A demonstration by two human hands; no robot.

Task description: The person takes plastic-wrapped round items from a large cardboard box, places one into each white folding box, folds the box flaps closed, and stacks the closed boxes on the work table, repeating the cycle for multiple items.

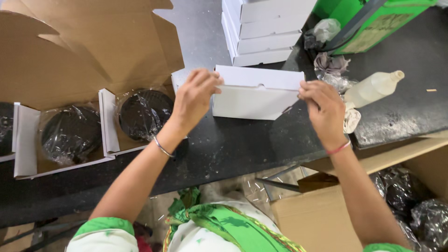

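The left hand (pixel 193 100) pinches the left end of a small closed white cardboard box (pixel 254 95), fingers curled over its lid edge; the right hand (pixel 324 109) pinches the right end the same way, apparently to hold the flap shut. The box sits on the dark desk (pixel 233 144), just in front of the person.

Behind it stands a stack of 4 matching white boxes (pixel 263 30), probably set back to keep the working spot free. To the left, 2 open white-edged boxes each hold a round black part wrapped in clear film (pixel 144 113), beneath a large brown cardboard flap (pixel 70 46).

Right of the hands lie a pale plastic squeeze bottle (pixel 373 87) on its side and crumpled wrapping, with a green rectangular container (pixel 373 21) beyond. Below the desk edge, a brown carton (pixel 322 217) holds more film-wrapped dark parts.
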